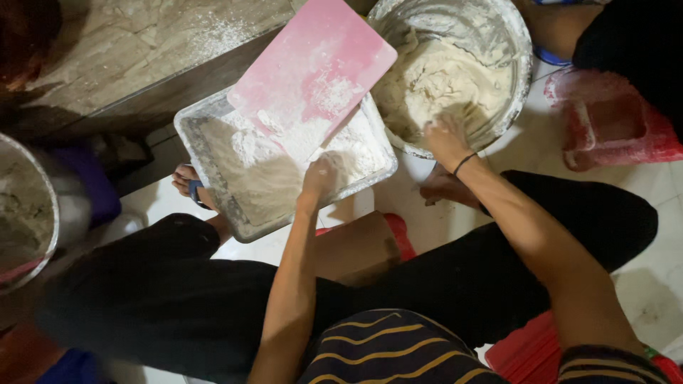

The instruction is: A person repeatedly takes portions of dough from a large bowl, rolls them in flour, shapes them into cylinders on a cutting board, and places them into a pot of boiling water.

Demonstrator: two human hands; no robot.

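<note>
— Flour (277, 178) fills the rectangular metal tray (191, 142) on the floor, left of the round bowl. What lies farthest left?

— A second metal bowl (25, 206), cut off by the frame edge. Then the tray, with a pink board (313, 67) leaning across its far corner.

— And the left hand (320, 174)?

— It's down in the flour by the tray's near rim, fingers curled in; whether they grip any, I cannot tell.

— The right hand (447, 139)?

— It rests in the round metal bowl (523, 64), fingers spread loose on the pale dough (434, 78), a dark band at the wrist. A red plastic container (612, 128) sits farthest right.
</note>
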